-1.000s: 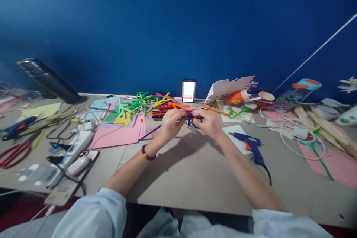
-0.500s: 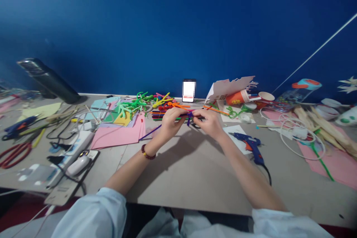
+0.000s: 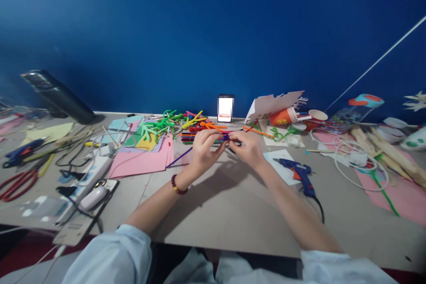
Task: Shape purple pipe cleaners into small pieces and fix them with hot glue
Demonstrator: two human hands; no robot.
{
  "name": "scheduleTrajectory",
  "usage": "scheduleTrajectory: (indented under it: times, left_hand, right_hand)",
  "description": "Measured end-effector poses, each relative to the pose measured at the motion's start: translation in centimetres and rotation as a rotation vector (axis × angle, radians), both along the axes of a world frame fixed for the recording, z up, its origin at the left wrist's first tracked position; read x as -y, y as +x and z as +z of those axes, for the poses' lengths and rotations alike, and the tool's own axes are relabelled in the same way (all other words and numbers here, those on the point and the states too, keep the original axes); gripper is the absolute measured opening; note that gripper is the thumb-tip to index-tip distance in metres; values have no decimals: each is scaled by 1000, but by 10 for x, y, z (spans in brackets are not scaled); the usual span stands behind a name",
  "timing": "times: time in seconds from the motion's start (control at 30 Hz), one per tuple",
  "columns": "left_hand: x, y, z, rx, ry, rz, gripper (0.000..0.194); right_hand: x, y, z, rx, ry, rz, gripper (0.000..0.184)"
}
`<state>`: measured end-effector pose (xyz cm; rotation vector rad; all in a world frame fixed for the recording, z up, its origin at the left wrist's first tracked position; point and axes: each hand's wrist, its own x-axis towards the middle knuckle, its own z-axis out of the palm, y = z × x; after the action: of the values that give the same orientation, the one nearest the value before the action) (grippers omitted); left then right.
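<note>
Between my two hands is a purple pipe cleaner (image 3: 226,137), bent into a small shape that my fingers partly hide. My left hand (image 3: 207,148) pinches its left side, fingers curled over the top. On the other side, my right hand (image 3: 245,147) grips it between thumb and fingertips. Both hands hover above the table (image 3: 229,213), fingertips almost meeting. Just behind them lies a row of coloured pipe cleaners (image 3: 188,137). Another purple pipe cleaner (image 3: 179,157) lies left of my left wrist.
A phone (image 3: 225,108) stands against the blue wall. Green bent pipe cleaners (image 3: 156,128) and pink paper (image 3: 138,163) lie left. A blue glue gun (image 3: 297,169) rests on white paper at right, near paper cups (image 3: 284,116). Far left are a power strip (image 3: 88,182) and red-handled scissors (image 3: 20,185).
The purple tail that hung below my fingertips no longer shows. My left hand has turned and dropped slightly, and my right hand has shifted a little left.
</note>
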<state>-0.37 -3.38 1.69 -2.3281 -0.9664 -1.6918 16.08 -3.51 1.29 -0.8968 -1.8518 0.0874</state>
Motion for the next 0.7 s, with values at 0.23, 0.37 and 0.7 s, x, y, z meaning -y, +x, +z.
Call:
scheduleTrajectory:
  times: [0.23,0.37,0.7]
  left_hand:
    - [2,2,-5,21,17,-5,4]
    - [1,1,-8,-7,20,14,5]
    - [-1,-2,-15,-83,83,5,11]
  right_hand:
    - [2,-3,1,4,-40,5,14]
    - [2,-3,2,7,-30,-14,15]
    - [2,-2,2,28,2,-3,15]
